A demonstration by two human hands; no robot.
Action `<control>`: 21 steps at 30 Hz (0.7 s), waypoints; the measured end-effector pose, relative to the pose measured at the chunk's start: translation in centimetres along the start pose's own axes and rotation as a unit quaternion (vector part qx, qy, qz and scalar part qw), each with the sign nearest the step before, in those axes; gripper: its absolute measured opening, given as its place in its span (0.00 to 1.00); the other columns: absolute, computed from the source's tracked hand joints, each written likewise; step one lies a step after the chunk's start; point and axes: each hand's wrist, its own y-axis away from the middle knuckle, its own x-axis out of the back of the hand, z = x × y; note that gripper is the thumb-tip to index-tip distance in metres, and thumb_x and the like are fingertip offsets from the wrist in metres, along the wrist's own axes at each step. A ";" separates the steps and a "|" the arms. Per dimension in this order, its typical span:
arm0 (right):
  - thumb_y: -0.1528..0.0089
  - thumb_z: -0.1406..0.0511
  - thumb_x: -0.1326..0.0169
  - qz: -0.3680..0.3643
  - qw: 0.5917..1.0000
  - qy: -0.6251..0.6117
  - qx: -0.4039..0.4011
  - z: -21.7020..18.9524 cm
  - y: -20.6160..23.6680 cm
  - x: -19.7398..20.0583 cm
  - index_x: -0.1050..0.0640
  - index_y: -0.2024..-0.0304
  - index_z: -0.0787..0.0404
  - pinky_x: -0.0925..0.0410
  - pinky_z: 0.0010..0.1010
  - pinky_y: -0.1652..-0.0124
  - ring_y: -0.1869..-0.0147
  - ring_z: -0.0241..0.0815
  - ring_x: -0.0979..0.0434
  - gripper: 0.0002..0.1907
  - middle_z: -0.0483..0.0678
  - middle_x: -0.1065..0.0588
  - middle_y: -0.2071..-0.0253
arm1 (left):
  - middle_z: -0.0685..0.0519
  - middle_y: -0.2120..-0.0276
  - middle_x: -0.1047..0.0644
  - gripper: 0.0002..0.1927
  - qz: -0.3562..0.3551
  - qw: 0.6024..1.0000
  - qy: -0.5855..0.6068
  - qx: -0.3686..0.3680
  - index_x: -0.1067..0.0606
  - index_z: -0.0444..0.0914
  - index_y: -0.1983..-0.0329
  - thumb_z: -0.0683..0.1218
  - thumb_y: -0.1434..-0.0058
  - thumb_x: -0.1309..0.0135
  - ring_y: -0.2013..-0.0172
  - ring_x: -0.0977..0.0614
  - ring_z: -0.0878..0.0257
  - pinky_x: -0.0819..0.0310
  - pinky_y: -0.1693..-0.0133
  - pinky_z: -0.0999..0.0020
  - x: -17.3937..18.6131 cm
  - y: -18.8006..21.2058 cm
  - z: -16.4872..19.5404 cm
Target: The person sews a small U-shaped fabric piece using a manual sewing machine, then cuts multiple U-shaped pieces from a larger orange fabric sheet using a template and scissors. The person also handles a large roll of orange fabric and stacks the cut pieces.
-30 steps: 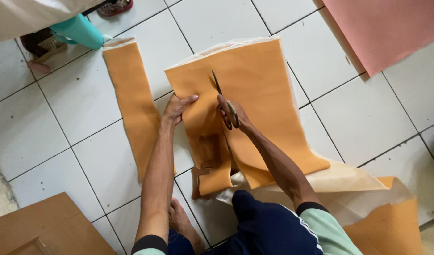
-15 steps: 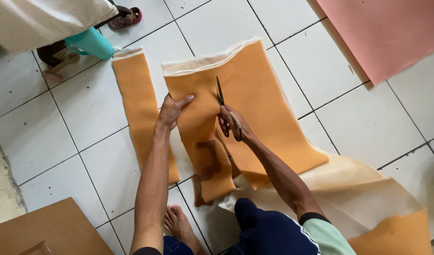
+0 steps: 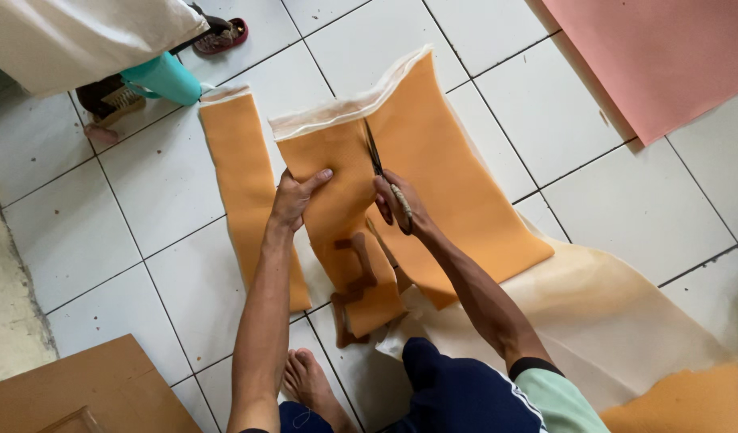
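On the white tiled floor (image 3: 642, 208) lies a big sheet of orange foam with a cream cloth back (image 3: 457, 184). It is spread flat in front of the sitting person, right in the middle of the view. A large pink sheet (image 3: 666, 56) lies well apart at the top right. A long orange foam strip (image 3: 245, 192) lies just beside the big sheet, on its left. A flat brown board (image 3: 72, 393) sits at the bottom left corner. A teal plastic leg (image 3: 164, 76) stands near the top left, next to a sandal.

The left hand (image 3: 297, 200) lies flat on the cut flap of foam, fingers spread, pressing it down. The right hand (image 3: 401, 204) has its grip closed around the handles of the dark metal scissors (image 3: 375, 152). The blades point up and away toward the far cream edge.

A moment ago the scissor tips were farther from that far edge. Now they are much nearer to it, and the cut is longer. I think the cut is almost through, so one more piece looks close to coming free.
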 end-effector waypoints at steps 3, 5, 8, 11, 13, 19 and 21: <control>0.29 0.50 0.58 -0.038 0.999 -0.017 0.002 -0.6 -0.1 0.3 0.28 0.57 0.58 0.36 0.23 0.80 0.78 0.30 0.32 0.20 0.38 0.34 0.75 | 0.43 0.51 0.21 0.22 -0.006 1.000 -0.019 0.007 0.29 0.29 0.43 0.38 0.39 0.38 0.52 0.16 0.56 0.15 0.51 0.61 0.0 0.3 0.3; 0.29 0.49 0.58 -0.019 1.000 -0.008 0.001 -1.2 -0.5 0.3 0.29 0.61 0.58 0.36 0.23 0.80 0.81 0.30 0.32 0.21 0.38 0.34 0.78 | 0.41 0.52 0.20 0.21 -0.004 0.999 -0.046 0.029 0.27 0.27 0.44 0.38 0.38 0.37 0.54 0.16 0.54 0.15 0.53 0.60 -0.2 0.8 0.6; 0.29 0.50 0.55 0.029 1.000 -0.005 0.003 -2.1 -1.1 0.1 0.30 0.68 0.59 0.43 0.24 0.84 0.84 0.30 0.39 0.22 0.38 0.38 0.81 | 0.44 0.51 0.21 0.22 -0.018 0.997 -0.065 0.028 0.28 0.31 0.43 0.39 0.40 0.38 0.53 0.16 0.58 0.15 0.52 0.62 -1.1 1.7 1.3; 0.28 0.50 0.54 0.064 0.996 0.026 0.061 -2.6 -1.3 0.1 0.29 0.72 0.58 0.48 0.23 0.82 0.83 0.29 0.42 0.24 0.37 0.38 0.83 | 0.41 0.53 0.20 0.23 0.005 0.996 -0.080 0.047 0.27 0.28 0.44 0.39 0.41 0.36 0.55 0.16 0.55 0.15 0.53 0.59 -1.8 2.3 2.3; 0.29 0.50 0.52 0.086 0.991 0.056 0.090 -2.5 -1.1 0.2 0.29 0.73 0.57 0.47 0.23 0.81 0.83 0.28 0.40 0.24 0.37 0.37 0.83 | 0.44 0.50 0.20 0.26 -0.002 0.995 -0.098 0.013 0.28 0.30 0.42 0.41 0.42 0.35 0.52 0.17 0.56 0.17 0.50 0.61 -1.4 2.0 3.0; 0.38 0.47 0.37 0.136 0.945 0.296 0.017 0.2 0.2 1.4 0.26 0.70 0.63 0.39 0.32 0.76 0.77 0.36 0.32 0.27 0.44 0.32 0.80 | 0.48 0.40 0.25 0.36 0.098 0.980 -0.173 -0.027 0.35 0.32 0.32 0.60 0.32 0.39 0.41 0.25 0.60 0.29 0.44 0.69 2.9 2.9 0.7; 0.43 0.46 0.35 0.137 0.899 0.415 0.029 1.7 1.1 2.0 0.22 0.65 0.65 0.34 0.39 0.74 0.76 0.44 0.25 0.28 0.49 0.26 0.78 | 0.47 0.41 0.23 0.39 0.147 0.947 -0.279 0.066 0.31 0.32 0.32 0.65 0.33 0.39 0.42 0.24 0.60 0.31 0.45 0.68 3.4 4.9 -2.4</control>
